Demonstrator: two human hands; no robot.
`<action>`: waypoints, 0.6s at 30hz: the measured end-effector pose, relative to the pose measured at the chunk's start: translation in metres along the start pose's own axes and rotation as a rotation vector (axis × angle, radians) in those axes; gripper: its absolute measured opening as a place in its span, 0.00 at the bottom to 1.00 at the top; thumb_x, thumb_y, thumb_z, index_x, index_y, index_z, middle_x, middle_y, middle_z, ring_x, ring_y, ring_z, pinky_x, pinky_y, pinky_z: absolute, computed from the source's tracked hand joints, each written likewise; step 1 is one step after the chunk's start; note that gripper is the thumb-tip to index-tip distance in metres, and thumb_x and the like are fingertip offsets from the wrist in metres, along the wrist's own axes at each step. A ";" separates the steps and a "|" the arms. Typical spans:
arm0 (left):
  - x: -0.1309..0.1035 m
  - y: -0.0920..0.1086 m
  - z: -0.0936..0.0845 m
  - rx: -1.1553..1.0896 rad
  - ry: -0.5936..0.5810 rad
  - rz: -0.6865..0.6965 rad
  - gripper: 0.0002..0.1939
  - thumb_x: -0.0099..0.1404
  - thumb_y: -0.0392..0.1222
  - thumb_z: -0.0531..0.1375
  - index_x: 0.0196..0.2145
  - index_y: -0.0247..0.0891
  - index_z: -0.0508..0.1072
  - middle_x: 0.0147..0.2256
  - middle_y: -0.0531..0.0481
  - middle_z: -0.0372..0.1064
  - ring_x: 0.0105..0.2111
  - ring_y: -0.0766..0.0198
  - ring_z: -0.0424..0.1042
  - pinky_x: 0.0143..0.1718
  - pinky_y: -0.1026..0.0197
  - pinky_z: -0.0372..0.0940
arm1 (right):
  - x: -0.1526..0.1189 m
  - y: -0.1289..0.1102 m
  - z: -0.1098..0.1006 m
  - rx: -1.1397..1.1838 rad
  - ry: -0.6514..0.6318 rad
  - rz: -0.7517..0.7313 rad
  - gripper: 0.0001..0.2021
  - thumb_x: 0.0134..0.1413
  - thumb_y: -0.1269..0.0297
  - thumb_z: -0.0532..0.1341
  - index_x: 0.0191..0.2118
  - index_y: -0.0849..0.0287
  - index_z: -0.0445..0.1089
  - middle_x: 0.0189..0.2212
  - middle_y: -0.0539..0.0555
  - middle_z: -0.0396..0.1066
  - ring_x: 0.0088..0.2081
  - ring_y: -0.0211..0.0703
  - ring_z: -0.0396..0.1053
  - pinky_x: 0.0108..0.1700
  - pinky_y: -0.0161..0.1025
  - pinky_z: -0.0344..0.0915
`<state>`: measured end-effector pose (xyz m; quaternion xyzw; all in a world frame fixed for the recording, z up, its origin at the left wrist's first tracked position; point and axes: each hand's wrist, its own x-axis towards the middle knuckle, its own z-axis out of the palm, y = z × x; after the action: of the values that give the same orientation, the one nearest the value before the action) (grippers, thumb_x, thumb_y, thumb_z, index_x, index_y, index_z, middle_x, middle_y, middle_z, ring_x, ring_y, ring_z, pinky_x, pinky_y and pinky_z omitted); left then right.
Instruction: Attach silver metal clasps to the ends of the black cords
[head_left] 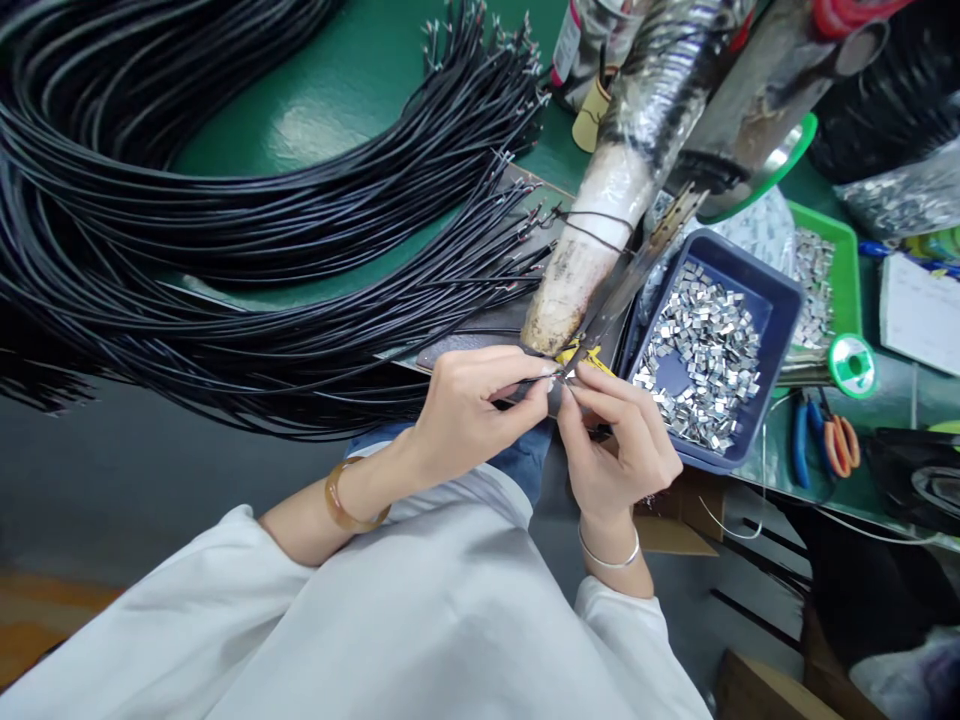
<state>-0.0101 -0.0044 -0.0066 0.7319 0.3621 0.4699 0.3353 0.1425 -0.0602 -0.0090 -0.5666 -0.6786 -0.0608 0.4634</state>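
My left hand [476, 410] is closed in a pinch on the end of a thin black cable, just below the tip of a white, wrapped tube [577, 250]. Beside it, my right hand [622, 430] pinches something small at the same spot; its fingertips nearly meet the left ones, and the piece is too small to make out. A soldering tool's metal arm [619, 300] slants down toward the fingertips. Many black cables [300, 230] with stripped ends lie in a curved bundle at the left. A blue tray [784, 300] of small metal pieces is right of my right hand.
A green tray [847, 265] of metal pieces sits behind the blue one. Farther right are a solder spool [852, 365], pliers with blue and orange handles [840, 447] and a white paper pad [921, 312]. A tape roll [592, 115] stands at the back. The table's edge faces me.
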 end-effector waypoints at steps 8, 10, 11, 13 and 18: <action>-0.001 -0.002 -0.003 0.024 -0.030 0.037 0.09 0.63 0.31 0.60 0.36 0.33 0.82 0.23 0.53 0.73 0.19 0.74 0.58 0.23 0.69 0.58 | -0.003 -0.001 0.000 -0.008 -0.023 -0.030 0.10 0.54 0.75 0.68 0.39 0.54 0.72 0.42 0.51 0.82 0.39 0.40 0.81 0.41 0.34 0.78; -0.002 -0.002 -0.002 0.008 -0.028 0.044 0.10 0.63 0.29 0.59 0.36 0.32 0.82 0.24 0.52 0.74 0.20 0.74 0.59 0.24 0.69 0.57 | -0.004 -0.001 -0.001 -0.012 -0.023 -0.029 0.10 0.55 0.75 0.68 0.39 0.54 0.71 0.42 0.52 0.82 0.39 0.39 0.81 0.41 0.34 0.78; -0.002 -0.001 -0.002 -0.004 -0.029 0.046 0.10 0.63 0.29 0.59 0.36 0.32 0.82 0.25 0.52 0.74 0.20 0.74 0.59 0.24 0.69 0.57 | -0.004 -0.002 -0.002 -0.007 -0.022 -0.023 0.09 0.56 0.75 0.68 0.39 0.54 0.71 0.41 0.52 0.82 0.39 0.39 0.81 0.41 0.34 0.78; -0.003 0.001 -0.002 -0.045 -0.038 0.010 0.09 0.62 0.29 0.60 0.37 0.30 0.81 0.26 0.51 0.75 0.20 0.75 0.58 0.23 0.70 0.56 | -0.005 -0.002 -0.003 0.032 -0.018 0.010 0.09 0.56 0.75 0.67 0.39 0.55 0.71 0.41 0.51 0.82 0.39 0.39 0.81 0.41 0.35 0.77; -0.004 0.007 -0.006 -0.331 -0.188 -0.363 0.04 0.59 0.32 0.61 0.27 0.32 0.75 0.22 0.55 0.66 0.20 0.74 0.57 0.20 0.70 0.53 | -0.007 -0.001 -0.007 0.186 0.005 0.158 0.07 0.59 0.75 0.65 0.40 0.55 0.71 0.38 0.51 0.81 0.38 0.41 0.81 0.34 0.34 0.76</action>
<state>-0.0153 -0.0104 -0.0003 0.6304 0.3731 0.3849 0.5615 0.1454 -0.0692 -0.0096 -0.5725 -0.6336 0.0377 0.5190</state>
